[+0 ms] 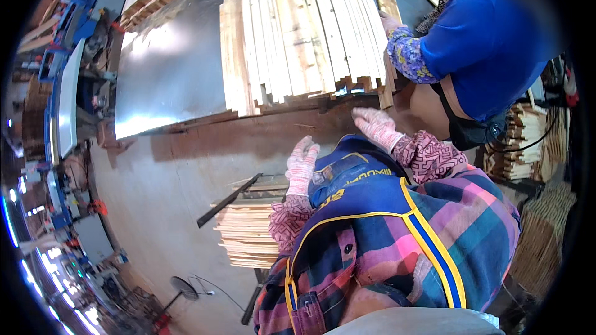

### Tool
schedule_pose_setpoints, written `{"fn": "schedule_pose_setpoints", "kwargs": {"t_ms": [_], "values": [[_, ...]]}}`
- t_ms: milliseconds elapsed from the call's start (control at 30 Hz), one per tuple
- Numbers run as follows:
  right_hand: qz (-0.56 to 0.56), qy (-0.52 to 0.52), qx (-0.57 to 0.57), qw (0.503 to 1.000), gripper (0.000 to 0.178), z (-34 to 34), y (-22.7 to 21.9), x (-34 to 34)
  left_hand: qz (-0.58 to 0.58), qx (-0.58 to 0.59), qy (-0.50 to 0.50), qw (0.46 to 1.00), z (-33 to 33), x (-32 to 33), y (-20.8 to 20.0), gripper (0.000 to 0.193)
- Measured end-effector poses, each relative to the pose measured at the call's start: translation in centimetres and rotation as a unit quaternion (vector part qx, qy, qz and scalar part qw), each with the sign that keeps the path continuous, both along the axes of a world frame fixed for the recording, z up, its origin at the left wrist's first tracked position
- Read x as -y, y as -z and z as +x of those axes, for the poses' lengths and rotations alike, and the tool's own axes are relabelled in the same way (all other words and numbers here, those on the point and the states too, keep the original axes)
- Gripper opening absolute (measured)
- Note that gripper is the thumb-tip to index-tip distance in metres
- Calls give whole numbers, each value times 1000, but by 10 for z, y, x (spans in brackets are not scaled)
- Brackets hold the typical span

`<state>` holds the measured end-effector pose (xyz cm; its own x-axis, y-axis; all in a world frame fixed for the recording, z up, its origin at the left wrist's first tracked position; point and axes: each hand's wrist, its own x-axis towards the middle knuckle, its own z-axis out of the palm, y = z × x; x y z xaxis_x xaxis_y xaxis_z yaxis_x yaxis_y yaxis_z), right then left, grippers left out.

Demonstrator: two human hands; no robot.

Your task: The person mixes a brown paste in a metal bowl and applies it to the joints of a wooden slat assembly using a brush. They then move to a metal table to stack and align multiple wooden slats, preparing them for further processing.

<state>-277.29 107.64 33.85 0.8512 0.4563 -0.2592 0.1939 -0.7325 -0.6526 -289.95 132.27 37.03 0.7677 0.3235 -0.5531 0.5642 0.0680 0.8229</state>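
Note:
Both of my hands wear pink-and-white knit work gloves and hold nothing. In front of my blue apron [347, 180], my left hand [302, 162] points forward with its fingers stretched out. My right hand [375, 128] is also open, its fingers extended toward the near edge of the table. Closest to both hands is a row of pale wooden boards [298, 37] lying side by side on the dark, shiny table [167, 87]. The boards' near ends are uneven, and neither hand touches them.
At the right, a co-worker in a blue shirt [481, 37] reaches toward the boards. A stack of thin boards [248, 236] on a dark metal stand [230, 200] is by my left arm. More wood stacks [528, 142] stand at right; machinery [62, 74] is far left.

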Motion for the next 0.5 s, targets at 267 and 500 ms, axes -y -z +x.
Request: {"fn": "schedule_pose_setpoints", "kwargs": {"t_ms": [267,500], "values": [[-235,-4,198,952,61,157,-59,-70,-25,68,77,994,91,-77,-17,45],[-317,-68,87,942,33,202,-91,-105,60,123,153,979,143,-194,-86,41]]}}
